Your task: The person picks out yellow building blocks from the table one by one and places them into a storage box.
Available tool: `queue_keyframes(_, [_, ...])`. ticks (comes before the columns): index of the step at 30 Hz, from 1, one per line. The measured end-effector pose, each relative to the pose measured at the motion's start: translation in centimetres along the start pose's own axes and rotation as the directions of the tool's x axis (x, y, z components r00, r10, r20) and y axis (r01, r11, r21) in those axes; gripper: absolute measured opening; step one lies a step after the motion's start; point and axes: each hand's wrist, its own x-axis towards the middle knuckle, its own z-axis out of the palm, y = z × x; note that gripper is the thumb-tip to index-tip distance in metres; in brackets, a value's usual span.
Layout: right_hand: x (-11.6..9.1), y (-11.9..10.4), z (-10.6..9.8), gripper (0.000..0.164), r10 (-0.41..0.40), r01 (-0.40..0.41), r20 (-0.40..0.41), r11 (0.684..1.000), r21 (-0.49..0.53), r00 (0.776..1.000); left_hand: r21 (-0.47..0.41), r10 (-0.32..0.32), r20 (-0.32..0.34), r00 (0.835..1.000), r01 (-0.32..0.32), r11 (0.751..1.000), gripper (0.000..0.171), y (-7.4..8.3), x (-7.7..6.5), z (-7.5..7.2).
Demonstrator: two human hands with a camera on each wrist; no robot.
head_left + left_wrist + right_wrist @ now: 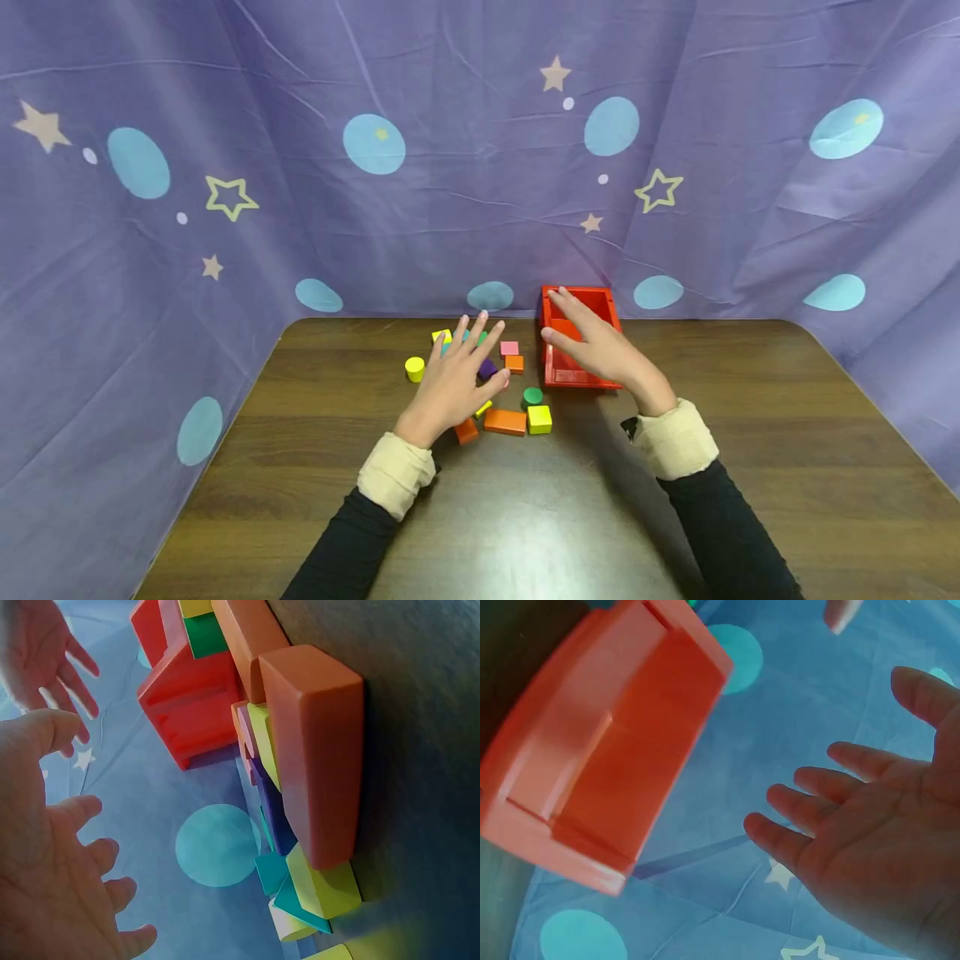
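Observation:
My left hand (450, 390) hovers palm down over a group of coloured blocks, its fingers spread and holding nothing. Part of the group is hidden beneath it. Around it show an orange rectangular block (506, 422), a yellow cube (539, 419), a green cylinder (532, 397), a yellow cylinder (415, 369) and a pink block (509, 348). In the left wrist view a large orange block (315, 757) stands out in front of a purple block (276, 817). My right hand (600, 346) is above the red bin (581, 379), fingers extended and nothing in them.
The brown wooden table (750, 467) carries the blocks and the bin. Behind it hangs a purple curtain (480, 208) printed with stars and blue ovals, meeting the table's back edge right by the bin.

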Motion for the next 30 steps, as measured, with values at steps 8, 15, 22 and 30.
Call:
queue_keyframes(8, [1.4, 1.0, -3.0, 0.069, 0.067, -0.067, -0.011, 0.996, -0.060, 0.998, -0.066, 0.017, 0.004, 1.000, -0.016, 0.998, 0.073, 0.1, -0.2, 0.1])
queue_keyframes(15, [2.1, 2.1, -4.6, 0.061, 0.157, -0.158, -0.041, 0.987, -0.015, 0.987, -0.104, 0.053, -0.017, 0.998, -0.055, 0.993, 0.073, 0.4, -0.2, 0.0])
queue_keyframes(22, [2.5, 3.0, -5.9, 0.051, 0.233, -0.225, -0.072, 0.969, 0.106, 0.970, -0.167, 0.123, -0.009, 0.992, -0.123, 0.978, 0.072, 1.3, -0.2, -0.3])
queue_keyframes(30, [2.9, 4.5, -6.6, 0.052, 0.351, -0.345, -0.060, 0.935, 0.088, 0.935, -0.209, 0.220, 0.017, 0.975, -0.212, 0.955, 0.078, 2.1, -0.1, 0.1])
